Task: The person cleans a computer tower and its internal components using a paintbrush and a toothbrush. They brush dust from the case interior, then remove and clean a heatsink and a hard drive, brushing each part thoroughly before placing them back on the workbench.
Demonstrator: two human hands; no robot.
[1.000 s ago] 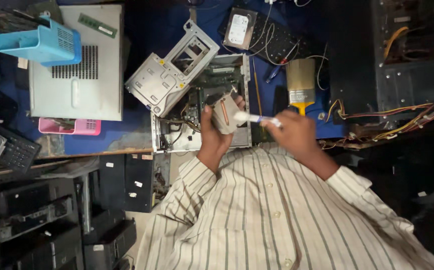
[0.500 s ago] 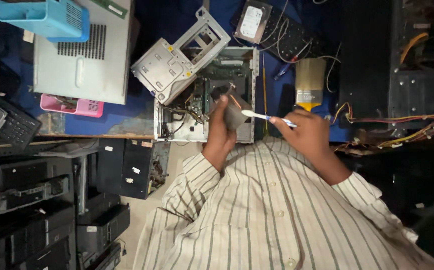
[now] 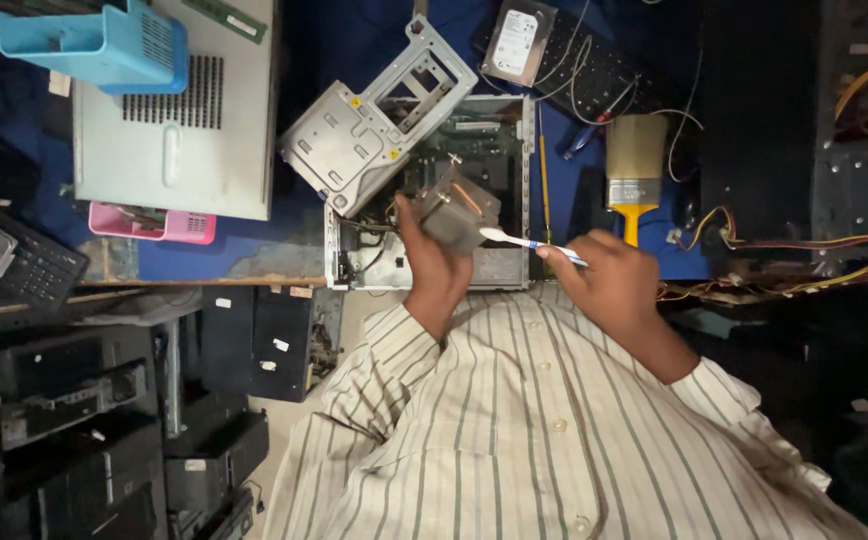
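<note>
Holding metal heatsink [image 3: 459, 205], left hand [image 3: 432, 262] wraps fingers around its lower side, above open computer case [image 3: 434, 255]. Right hand [image 3: 609, 283] pinches toothbrush [image 3: 526, 242] handle; bristle end touches heatsink edge, just left of right hand. Yellow-handled paintbrush [image 3: 634, 170] lies beyond right hand, apart. Grey drive cage [image 3: 374, 120] sits beyond left hand.

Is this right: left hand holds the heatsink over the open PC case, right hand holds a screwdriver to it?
Not quite. The right hand holds a toothbrush, white with a blue handle, not a screwdriver; the head view shows it. The rest stands: the left hand holds the heatsink over the open PC case.
</note>
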